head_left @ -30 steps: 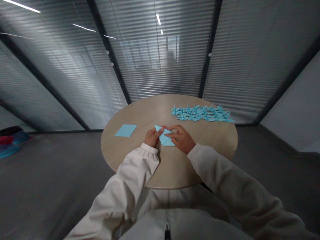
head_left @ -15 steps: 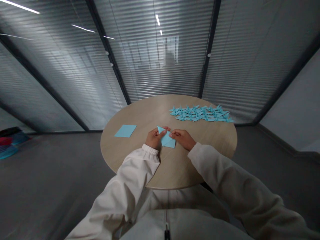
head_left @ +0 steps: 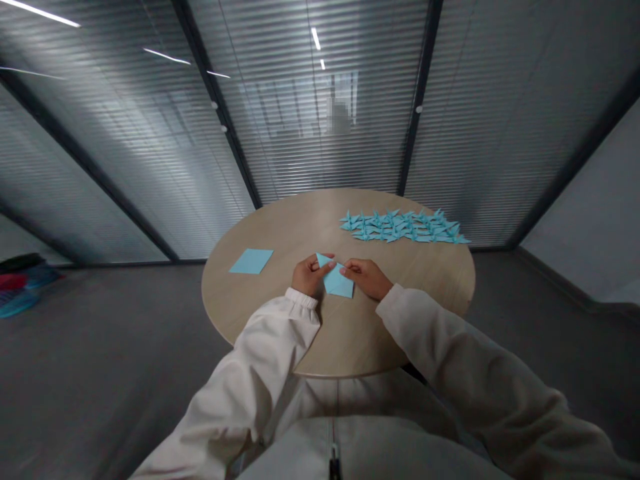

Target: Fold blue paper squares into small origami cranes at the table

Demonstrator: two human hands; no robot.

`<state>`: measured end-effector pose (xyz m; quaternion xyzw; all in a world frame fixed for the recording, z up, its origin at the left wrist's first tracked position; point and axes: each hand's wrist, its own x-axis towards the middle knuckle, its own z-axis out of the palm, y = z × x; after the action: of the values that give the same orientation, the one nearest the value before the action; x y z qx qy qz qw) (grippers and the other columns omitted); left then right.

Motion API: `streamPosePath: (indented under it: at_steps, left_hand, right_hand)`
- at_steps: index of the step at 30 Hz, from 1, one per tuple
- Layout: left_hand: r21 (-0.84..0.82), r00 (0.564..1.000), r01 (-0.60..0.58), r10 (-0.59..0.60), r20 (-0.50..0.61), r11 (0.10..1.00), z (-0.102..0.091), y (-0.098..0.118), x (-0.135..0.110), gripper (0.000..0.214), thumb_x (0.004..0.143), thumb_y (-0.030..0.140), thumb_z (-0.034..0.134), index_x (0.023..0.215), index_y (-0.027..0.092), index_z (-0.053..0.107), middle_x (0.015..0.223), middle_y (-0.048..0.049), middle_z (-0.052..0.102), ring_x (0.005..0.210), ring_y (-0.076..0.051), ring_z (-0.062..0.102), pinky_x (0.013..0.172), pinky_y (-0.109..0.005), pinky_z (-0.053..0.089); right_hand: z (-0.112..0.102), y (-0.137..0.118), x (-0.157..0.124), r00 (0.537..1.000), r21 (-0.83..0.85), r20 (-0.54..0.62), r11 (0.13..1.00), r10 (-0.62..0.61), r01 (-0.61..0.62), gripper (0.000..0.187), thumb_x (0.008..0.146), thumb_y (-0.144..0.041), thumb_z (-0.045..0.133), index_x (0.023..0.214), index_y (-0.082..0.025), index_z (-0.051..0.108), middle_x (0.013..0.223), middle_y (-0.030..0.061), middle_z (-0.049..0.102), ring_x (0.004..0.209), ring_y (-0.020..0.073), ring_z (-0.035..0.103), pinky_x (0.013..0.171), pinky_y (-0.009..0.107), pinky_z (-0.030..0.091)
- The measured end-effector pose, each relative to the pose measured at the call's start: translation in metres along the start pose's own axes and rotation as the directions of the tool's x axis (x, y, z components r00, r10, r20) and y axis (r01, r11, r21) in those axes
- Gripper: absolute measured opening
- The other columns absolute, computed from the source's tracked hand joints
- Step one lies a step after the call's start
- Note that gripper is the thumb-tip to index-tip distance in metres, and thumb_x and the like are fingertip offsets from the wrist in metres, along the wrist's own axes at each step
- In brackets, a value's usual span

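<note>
Between my two hands, above the near middle of the round table, is a folded piece of light-blue origami paper (head_left: 339, 285). My left hand (head_left: 309, 274) pinches its left side, thumb on top and fingers behind. On the other side, my right hand (head_left: 367, 276) grips the upper right edge between thumb and fingers. One pointed corner sticks up by the left fingers, while the lower part of the paper hangs toward me. Part of the paper is hidden behind the fingers.
A flat stack or sheet of blue paper (head_left: 251, 261) lies on the left of the wooden table (head_left: 295, 220). Rows of several folded blue paper cranes (head_left: 400, 227) stand at the back right. Glass panels with blinds (head_left: 300, 153) rise behind the table.
The paper has shifted and turned very slightly to the right in my fingers. Both hands keep their pinch and have barely moved.
</note>
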<state>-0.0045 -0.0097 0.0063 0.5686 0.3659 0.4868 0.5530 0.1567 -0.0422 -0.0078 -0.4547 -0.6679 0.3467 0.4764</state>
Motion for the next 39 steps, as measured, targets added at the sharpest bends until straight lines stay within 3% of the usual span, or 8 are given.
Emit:
streamPosePath:
  at_steps: [14,26,33,39]
  left_hand:
    - [0.068,0.999,-0.031,0.031,-0.005,0.997,-0.001,0.002,-0.002,0.043,0.054,0.033,0.077,0.089,0.011,0.066,0.055,0.0007,0.062,0.046,-0.009,0.051,0.047,-0.021,0.039]
    - [0.037,1.000,-0.005,0.005,0.013,0.999,0.003,0.005,-0.005,0.043,0.055,0.035,0.076,0.089,0.012,0.065,0.055,0.0016,0.061,0.044,-0.008,0.049,0.045,-0.020,0.039]
    - [0.053,1.000,-0.002,0.001,0.017,0.999,0.004,0.009,-0.006,0.047,0.054,0.038,0.076,0.091,0.010,0.065,0.060,-0.0009,0.064,0.048,-0.010,0.054,0.048,-0.021,0.043]
    - [0.063,0.998,0.002,-0.006,0.070,0.998,0.003,0.007,-0.007,0.052,0.054,0.041,0.076,0.094,0.010,0.064,0.069,-0.0046,0.068,0.056,-0.014,0.059,0.053,-0.024,0.047]
  right_hand:
    - [-0.002,0.005,0.001,1.000,-0.100,0.002,0.995,-0.021,0.021,0.026,0.077,-0.040,0.052,0.067,-0.016,0.058,0.056,-0.0034,0.052,0.054,0.0098,0.046,0.051,0.019,0.036]
    - [-0.001,-0.006,-0.001,0.997,0.149,0.042,0.986,0.067,-0.072,0.030,0.065,-0.045,0.065,0.065,-0.015,0.058,0.060,-0.0016,0.059,0.055,0.0114,0.052,0.053,0.022,0.039]
    - [-0.002,-0.012,-0.001,0.988,0.205,0.052,0.967,0.143,-0.151,0.037,0.056,-0.046,0.072,0.061,-0.014,0.053,0.058,-0.0015,0.058,0.055,0.0111,0.052,0.052,0.022,0.038]
    - [0.000,-0.014,-0.003,0.978,0.209,0.130,0.960,0.163,-0.187,0.039,0.056,-0.047,0.071,0.070,-0.012,0.061,0.063,-0.0004,0.060,0.059,0.0120,0.053,0.054,0.022,0.039]
